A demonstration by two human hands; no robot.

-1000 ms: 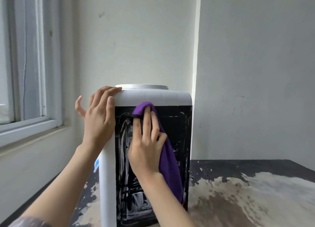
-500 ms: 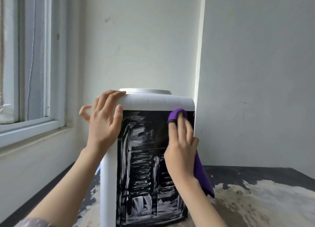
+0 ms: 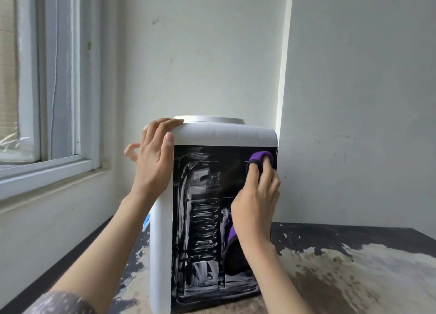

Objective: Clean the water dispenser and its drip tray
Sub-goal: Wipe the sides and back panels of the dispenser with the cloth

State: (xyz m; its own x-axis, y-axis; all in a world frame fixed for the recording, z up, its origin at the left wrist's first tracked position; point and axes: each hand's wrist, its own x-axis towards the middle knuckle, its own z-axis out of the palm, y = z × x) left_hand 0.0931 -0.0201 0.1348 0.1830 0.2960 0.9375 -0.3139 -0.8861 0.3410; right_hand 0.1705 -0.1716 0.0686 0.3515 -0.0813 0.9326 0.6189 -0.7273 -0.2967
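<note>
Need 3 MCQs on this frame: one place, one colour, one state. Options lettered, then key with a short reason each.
1. Where on the black panel of the water dispenser is the cloth pressed?
A. upper right corner
B. bottom left corner
C. on the white top

2. What colour is the cloth?
A. yellow
B. purple
C. white

3. What is the left hand doing?
A. hanging free
B. holding the cloth
C. resting on the dispenser's top left edge

Key: 1 A, the right hand presses the cloth near the panel's top right. 2 B, purple shows above and below the hand. 3 C, its fingers lie over the white top edge.
</note>
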